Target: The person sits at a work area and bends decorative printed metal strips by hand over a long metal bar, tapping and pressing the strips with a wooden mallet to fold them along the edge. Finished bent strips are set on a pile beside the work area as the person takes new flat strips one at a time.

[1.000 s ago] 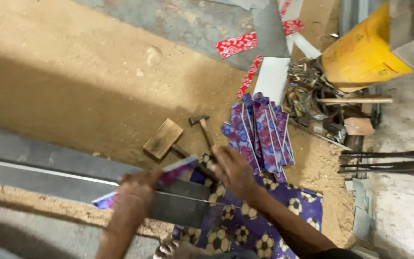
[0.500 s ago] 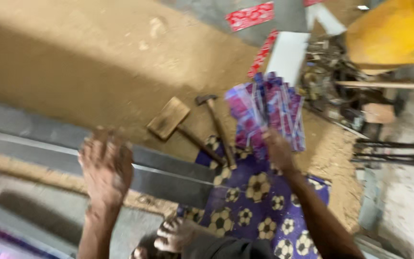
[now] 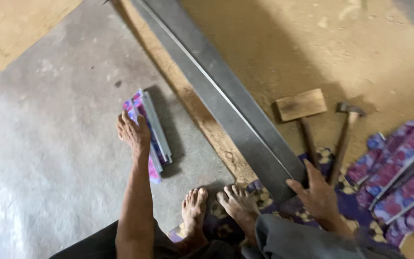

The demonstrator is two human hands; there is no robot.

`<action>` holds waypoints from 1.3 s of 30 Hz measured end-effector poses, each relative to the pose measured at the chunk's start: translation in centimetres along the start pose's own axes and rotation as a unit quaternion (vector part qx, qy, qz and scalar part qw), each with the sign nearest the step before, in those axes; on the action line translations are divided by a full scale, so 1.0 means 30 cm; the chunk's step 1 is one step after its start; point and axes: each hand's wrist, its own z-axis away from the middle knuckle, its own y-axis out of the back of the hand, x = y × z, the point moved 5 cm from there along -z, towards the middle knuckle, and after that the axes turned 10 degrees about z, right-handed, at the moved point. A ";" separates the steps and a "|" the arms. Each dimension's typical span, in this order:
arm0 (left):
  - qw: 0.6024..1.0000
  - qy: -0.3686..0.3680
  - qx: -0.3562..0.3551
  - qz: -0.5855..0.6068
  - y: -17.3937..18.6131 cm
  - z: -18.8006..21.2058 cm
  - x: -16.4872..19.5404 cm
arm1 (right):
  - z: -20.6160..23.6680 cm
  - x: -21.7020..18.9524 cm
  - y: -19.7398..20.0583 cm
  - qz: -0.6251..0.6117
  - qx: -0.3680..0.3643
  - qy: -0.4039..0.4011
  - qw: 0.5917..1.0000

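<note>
Purple-patterned folded strips [image 3: 150, 132] lie stacked on the grey floor under the flat, open left hand [image 3: 133, 134], the right hand [image 3: 318, 194] spread open on the long metal bar [image 3: 226, 96]; squaring edges looks wise.

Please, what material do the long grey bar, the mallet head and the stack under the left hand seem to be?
Long grey bar: probably metal, dull grey, straight sharp edges. Mallet head: apparently bare wood, tan, worn block. Stack under the left hand: probably folded sheet metal, thin grey edges, printed floral coating.
</note>
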 end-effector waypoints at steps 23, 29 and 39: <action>0.977 0.191 0.065 0.062 0.251 0.031 -0.295 | 0.200 0.145 -0.042 -0.199 0.106 -0.047 0.973; 0.810 0.310 -0.031 0.496 0.111 -0.096 0.056 | 0.188 0.041 -0.003 -0.225 0.153 0.030 0.962; 0.792 0.289 -0.218 0.492 -0.251 0.073 0.642 | 0.140 -0.138 0.041 -0.177 0.130 0.021 0.975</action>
